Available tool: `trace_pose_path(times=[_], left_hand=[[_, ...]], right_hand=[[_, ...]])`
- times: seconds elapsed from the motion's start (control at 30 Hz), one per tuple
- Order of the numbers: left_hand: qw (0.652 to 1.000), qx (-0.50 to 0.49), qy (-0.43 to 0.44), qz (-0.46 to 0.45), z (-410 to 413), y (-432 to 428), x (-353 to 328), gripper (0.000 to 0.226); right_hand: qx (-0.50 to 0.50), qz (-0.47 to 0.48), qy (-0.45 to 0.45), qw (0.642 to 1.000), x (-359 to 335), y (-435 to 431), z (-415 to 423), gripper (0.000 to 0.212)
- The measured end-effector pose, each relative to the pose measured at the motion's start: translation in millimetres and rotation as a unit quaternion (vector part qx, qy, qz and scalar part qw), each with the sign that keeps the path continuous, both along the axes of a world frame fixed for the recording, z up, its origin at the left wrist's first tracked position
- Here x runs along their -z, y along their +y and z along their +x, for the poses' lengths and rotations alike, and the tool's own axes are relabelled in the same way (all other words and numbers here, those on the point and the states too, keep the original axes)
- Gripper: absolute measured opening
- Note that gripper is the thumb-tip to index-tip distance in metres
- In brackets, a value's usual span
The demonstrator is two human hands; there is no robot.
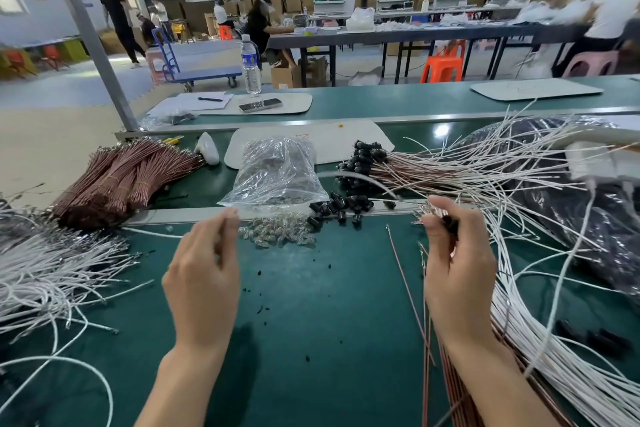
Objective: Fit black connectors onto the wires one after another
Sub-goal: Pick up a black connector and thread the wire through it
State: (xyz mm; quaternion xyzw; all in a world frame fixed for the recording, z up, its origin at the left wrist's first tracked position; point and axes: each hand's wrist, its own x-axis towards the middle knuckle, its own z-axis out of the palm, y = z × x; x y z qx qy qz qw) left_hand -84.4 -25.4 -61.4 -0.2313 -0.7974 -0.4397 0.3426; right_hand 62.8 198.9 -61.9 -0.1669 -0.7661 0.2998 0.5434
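Note:
My right hand [453,263] grips a black connector [450,224] together with several thin wires that run down past my wrist. My left hand [204,274] hovers over the green mat, fingertips pinched near a white wire [152,233]; whether it holds the wire is unclear. Loose black connectors [337,208] lie in a small heap between and beyond my hands. Small clear bulbs [277,232] are scattered next to them. Wires fitted with black connectors [367,158] are piled at the right rear. A loose brown wire [403,276] lies on the mat left of my right hand.
A clear plastic bag [277,170] stands behind the bulbs. Bundled brown wires [128,173] lie at the left rear, white wires [52,267] at the left and white wires [540,315] at the right. A dark bag [571,204] sits at the far right. A water bottle [251,66] stands on the far bench.

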Motion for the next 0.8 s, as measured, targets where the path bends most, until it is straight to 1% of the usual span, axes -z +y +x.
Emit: trace_pose_path(times=[0.03, 0.07, 0.13, 0.2, 0.27, 0.3, 0.33, 0.4, 0.5, 0.57, 0.63, 0.7, 0.8], left_hand=[[0.996, 0.022, -0.035, 0.081, 0, 0, -7, 0.025], [0.983, 0.049, -0.069, 0.164, 0, -1, -13, 0.024], [0.941, 0.099, -0.12, 0.301, -2, -3, -24, 0.024], [0.885, 0.144, -0.185, 0.403, -4, -6, -29, 0.026], [0.817, 0.189, -0.265, 0.476, -5, -4, -27, 0.028], [0.794, 0.203, -0.301, 0.487, -4, -1, -24, 0.028], [0.785, 0.209, -0.329, 0.481, -2, 3, -19, 0.028], [0.793, 0.207, -0.354, 0.45, 4, 12, -9, 0.028], [0.827, 0.191, -0.35, 0.395, 9, 23, 3, 0.028], [0.841, 0.184, -0.348, 0.371, 8, 26, 7, 0.028], [0.846, 0.184, -0.347, 0.361, 7, 26, 11, 0.027], [0.851, 0.181, -0.347, 0.35, 7, 27, 15, 0.028], [0.851, 0.181, -0.353, 0.343, 8, 29, 18, 0.028]], right_hand=[[-0.009, -0.014, 0.002, 1.0, 0, -1, 0, 0.029], [-0.014, -0.025, -0.002, 1.0, 0, -2, 0, 0.031], [-0.026, -0.039, -0.027, 0.999, 2, -5, -1, 0.033], [-0.044, -0.043, -0.072, 0.995, 5, -8, -5, 0.032], [-0.066, -0.048, -0.133, 0.988, 12, -10, -9, 0.029], [-0.078, -0.05, -0.162, 0.982, 15, -10, -10, 0.027], [-0.091, -0.053, -0.187, 0.977, 18, -10, -12, 0.024], [-0.123, -0.067, -0.224, 0.964, 22, -9, -13, 0.021], [-0.173, -0.09, -0.268, 0.943, 25, -8, -14, 0.019], [-0.189, -0.08, -0.294, 0.934, 26, -8, -14, 0.016], [-0.188, -0.057, -0.307, 0.931, 28, -8, -15, 0.017], [-0.184, -0.064, -0.293, 0.936, 28, -8, -14, 0.016], [-0.187, -0.129, -0.239, 0.944, 24, -7, -14, 0.007]])
